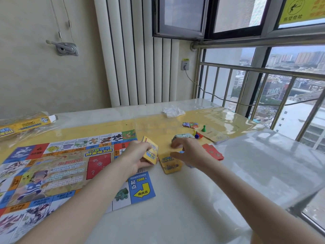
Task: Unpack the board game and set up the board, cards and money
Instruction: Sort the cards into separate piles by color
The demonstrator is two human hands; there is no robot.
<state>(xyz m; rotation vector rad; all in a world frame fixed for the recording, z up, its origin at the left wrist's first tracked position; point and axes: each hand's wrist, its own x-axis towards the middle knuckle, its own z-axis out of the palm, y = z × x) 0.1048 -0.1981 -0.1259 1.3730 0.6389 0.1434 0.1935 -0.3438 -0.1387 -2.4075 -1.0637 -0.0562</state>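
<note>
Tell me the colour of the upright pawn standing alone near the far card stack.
Green. The pawn shows in the head view, standing beside the card stack.

Left hand grips yellow card stack.

Game board: left and near portions cut off by the picture's edge; right edge partly hidden under the left hand.
Yellow box, bench's far-left corner: cropped, print blurred.
Money stack: partly hidden behind right hand.
</note>
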